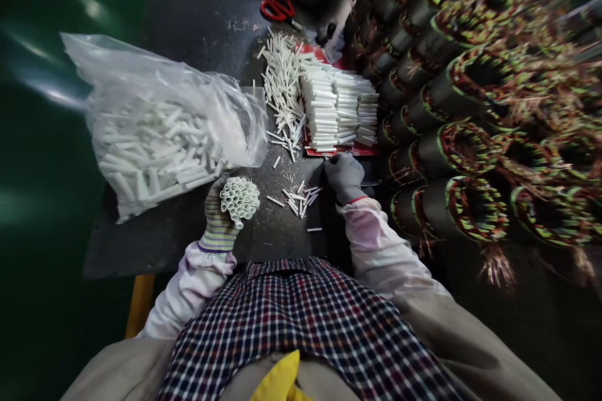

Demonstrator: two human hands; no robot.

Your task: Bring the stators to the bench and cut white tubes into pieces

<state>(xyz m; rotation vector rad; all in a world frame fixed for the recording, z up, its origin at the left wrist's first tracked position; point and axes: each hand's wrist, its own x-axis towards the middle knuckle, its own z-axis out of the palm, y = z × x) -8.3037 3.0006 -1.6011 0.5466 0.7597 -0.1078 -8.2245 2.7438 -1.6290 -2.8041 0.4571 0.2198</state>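
My left hand (217,216), in a striped glove, is wrapped round a bundle of white tubes (239,198) whose round open ends face up. Just beyond it lies a clear plastic bag (160,138) full of thicker white tubes. My right hand (345,177), in a grey glove, is closed at the near edge of a red sheet (321,153); what its fingers hold, if anything, is hidden. Stacked rows of white tubes (323,106) cover the sheet. Between my hands is a small scatter of thin white tubes (300,198).
A heap of loose thin tubes (282,78) lies left of the stacks. Red-handled scissors (277,8) rest farther back on the dark table (188,12). Many motor stators with copper windings (470,144) are piled along the right side.
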